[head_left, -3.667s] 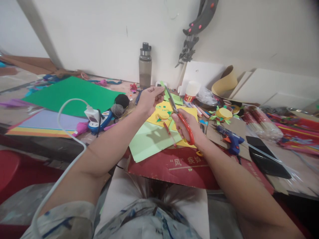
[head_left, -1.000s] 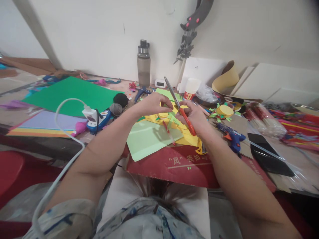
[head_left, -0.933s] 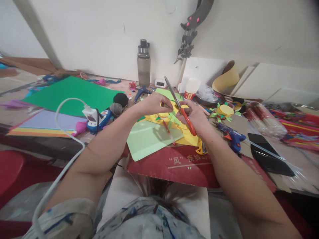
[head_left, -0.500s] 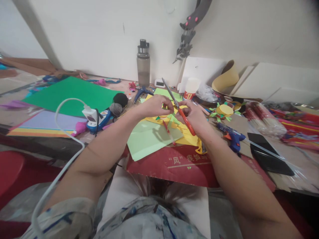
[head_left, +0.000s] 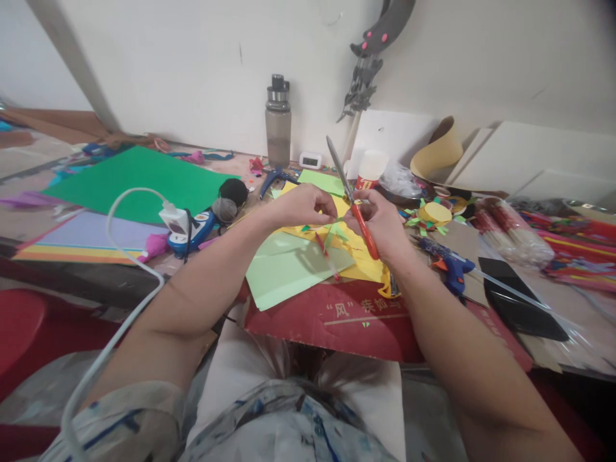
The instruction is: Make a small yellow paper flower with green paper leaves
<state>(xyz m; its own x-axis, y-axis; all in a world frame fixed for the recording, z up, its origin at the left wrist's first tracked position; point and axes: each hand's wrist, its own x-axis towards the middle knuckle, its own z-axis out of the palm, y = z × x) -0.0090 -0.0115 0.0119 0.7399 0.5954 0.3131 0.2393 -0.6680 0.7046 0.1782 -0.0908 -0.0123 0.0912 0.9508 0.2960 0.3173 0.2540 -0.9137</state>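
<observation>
My right hand [head_left: 378, 221] is wrapped around red-handled scissors [head_left: 363, 232], whose blades point up and away to the left. Its fingertips come close to my left hand [head_left: 312, 206], which is closed in a pinch. A small piece of green paper [head_left: 339, 219] shows at the left fingertips, partly hidden by them. Beneath both hands lie yellow paper [head_left: 366, 264], a light green sheet [head_left: 283, 269] and a red-and-white pen [head_left: 328, 258]. These rest on a red printed board [head_left: 298, 324].
A blue glue gun [head_left: 452, 266] and a black phone-like slab [head_left: 522, 301] lie to the right. Left are a green sheet [head_left: 144, 183], a blue power strip [head_left: 197, 234] and a white cable [head_left: 113, 237]. A water bottle [head_left: 278, 128] stands at the back.
The scissors have swung more upright and shifted right, and my right hand has turned slightly with them. My left hand stays almost in place, still pinched.
</observation>
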